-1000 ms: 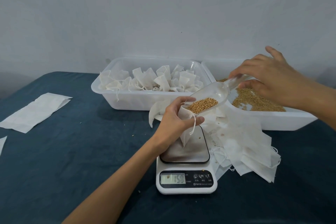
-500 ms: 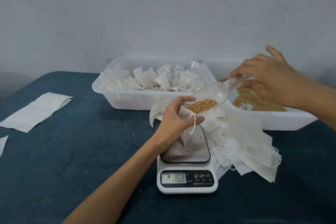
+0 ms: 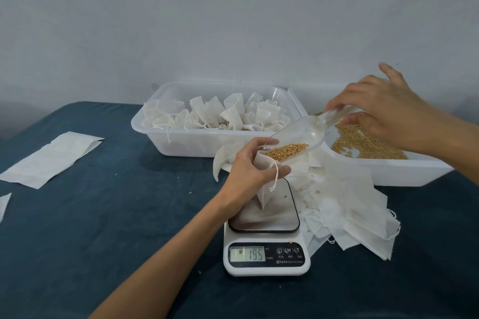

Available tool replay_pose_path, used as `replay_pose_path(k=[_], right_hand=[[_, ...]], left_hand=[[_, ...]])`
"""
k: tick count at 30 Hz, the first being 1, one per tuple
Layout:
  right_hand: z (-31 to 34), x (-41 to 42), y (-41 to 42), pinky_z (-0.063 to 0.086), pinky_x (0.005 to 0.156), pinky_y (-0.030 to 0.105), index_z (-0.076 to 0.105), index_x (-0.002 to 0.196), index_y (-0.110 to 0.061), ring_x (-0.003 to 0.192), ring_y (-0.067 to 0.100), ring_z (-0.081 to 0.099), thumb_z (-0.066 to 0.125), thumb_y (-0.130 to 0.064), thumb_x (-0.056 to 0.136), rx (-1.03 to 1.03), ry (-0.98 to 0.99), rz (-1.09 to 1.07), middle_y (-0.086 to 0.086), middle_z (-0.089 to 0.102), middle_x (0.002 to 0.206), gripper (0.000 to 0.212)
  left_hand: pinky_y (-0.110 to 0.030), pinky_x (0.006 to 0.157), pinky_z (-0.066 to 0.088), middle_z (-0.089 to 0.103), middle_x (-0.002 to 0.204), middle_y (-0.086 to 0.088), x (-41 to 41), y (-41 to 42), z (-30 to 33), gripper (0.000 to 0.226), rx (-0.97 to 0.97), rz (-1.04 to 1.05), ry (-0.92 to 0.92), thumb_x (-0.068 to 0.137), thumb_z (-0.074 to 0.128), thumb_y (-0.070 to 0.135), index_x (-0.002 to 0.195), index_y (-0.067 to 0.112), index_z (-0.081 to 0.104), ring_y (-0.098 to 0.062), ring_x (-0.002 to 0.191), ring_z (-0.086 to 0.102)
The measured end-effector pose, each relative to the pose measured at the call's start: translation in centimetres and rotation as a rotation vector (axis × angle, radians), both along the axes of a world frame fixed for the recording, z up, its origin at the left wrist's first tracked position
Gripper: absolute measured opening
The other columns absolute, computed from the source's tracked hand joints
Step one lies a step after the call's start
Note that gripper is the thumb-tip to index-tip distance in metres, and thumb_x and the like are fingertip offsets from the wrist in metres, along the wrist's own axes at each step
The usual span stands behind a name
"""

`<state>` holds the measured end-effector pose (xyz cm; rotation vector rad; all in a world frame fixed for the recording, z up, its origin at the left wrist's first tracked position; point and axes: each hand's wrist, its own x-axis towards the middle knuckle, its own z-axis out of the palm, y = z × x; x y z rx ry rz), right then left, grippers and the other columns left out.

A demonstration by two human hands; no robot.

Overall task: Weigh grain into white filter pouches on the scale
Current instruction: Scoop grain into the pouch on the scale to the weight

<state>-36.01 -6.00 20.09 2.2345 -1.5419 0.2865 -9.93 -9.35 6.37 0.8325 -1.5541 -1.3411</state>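
Head view, near to far: the scale (image 3: 267,258) reads 19.5, and on its platform stands the pouch (image 3: 263,176), its mouth pinched open by the left hand (image 3: 252,168), while the right hand (image 3: 381,109) grips the handle of the clear scoop (image 3: 298,141), tilted so the grain (image 3: 286,151) lies at its lip over the pouch. The step in hand looks like filling; next probably calls for a slow trickle until the target, which is not shown. How full the pouch is stays hidden, and the far grain tub (image 3: 404,172) is partly covered by the right arm.
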Motion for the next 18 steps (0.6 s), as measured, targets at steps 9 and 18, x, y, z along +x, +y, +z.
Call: replay_pose_path(k=[9,18], right_hand=[[-0.06,0.17,0.09,0.005,0.12,0.057,0.068,0.121,-0.026,0.116,0.027,0.056,0.063,-0.029,0.091,0.001,-0.002,-0.002,-0.008,0.067,0.106,0.031],[-0.15,0.03,-0.01,0.006,0.12,0.058,0.067,0.121,-0.026,0.116,0.027,0.056,0.063,-0.029,0.092,-0.008,0.001,0.008,-0.007,0.067,0.107,0.03]], left_hand=[[-0.037,0.101,0.057,0.067,0.125,-0.008,0.02,-0.05,-0.02,0.053,0.011,-0.008,0.025,0.081,0.09,0.014,0.124,0.032,0.067,-0.026,0.119,0.067],[-0.032,0.095,0.06,0.067,0.123,-0.013,-0.04,-0.14,-0.12,0.053,0.01,-0.004,0.033,0.081,0.09,0.013,0.125,0.03,0.067,-0.025,0.11,0.07]])
